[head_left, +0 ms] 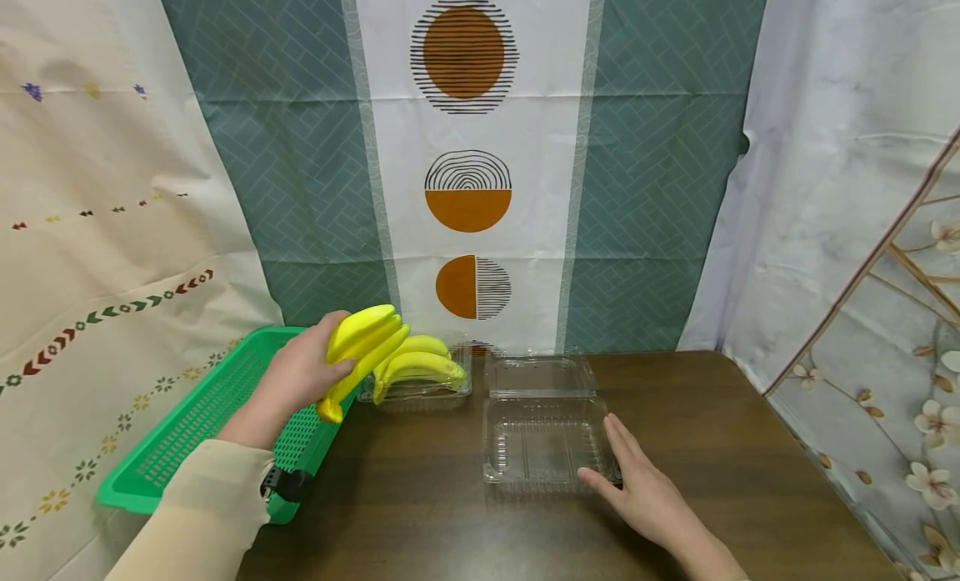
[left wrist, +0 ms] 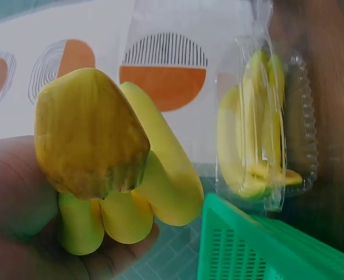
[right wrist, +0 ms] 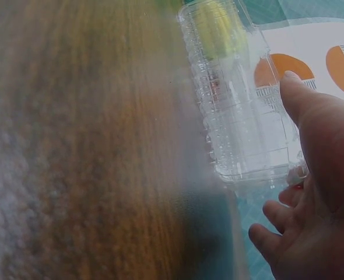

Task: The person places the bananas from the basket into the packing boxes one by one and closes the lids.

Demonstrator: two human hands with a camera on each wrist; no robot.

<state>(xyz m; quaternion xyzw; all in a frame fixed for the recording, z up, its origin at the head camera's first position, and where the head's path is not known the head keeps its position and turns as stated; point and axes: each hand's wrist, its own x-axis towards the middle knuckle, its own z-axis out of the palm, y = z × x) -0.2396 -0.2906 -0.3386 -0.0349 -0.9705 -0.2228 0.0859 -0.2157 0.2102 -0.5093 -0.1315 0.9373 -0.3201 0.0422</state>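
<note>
My left hand (head_left: 296, 373) grips a bunch of yellow bananas (head_left: 360, 343) in the air over the green basket's right side. In the left wrist view the bunch's blunt stem end (left wrist: 90, 134) faces the camera. An open clear plastic clamshell box (head_left: 543, 448) stands on the table with its lid (head_left: 540, 375) folded back; nothing lies inside. My right hand (head_left: 645, 489) is at its right front corner, fingers fairly straight along the side and thumb by the front rim. Whether it touches the box is hard to tell. Behind the held bunch, a second clear box (head_left: 427, 402) contains bananas (head_left: 420, 366).
The green plastic basket (head_left: 300, 448) stands at the left of the brown wooden table (head_left: 420, 514); its visible bottom is bare mesh. A patterned cloth (head_left: 472, 131) hangs behind the table's back edge, with more cloth (head_left: 847, 231) along the right side.
</note>
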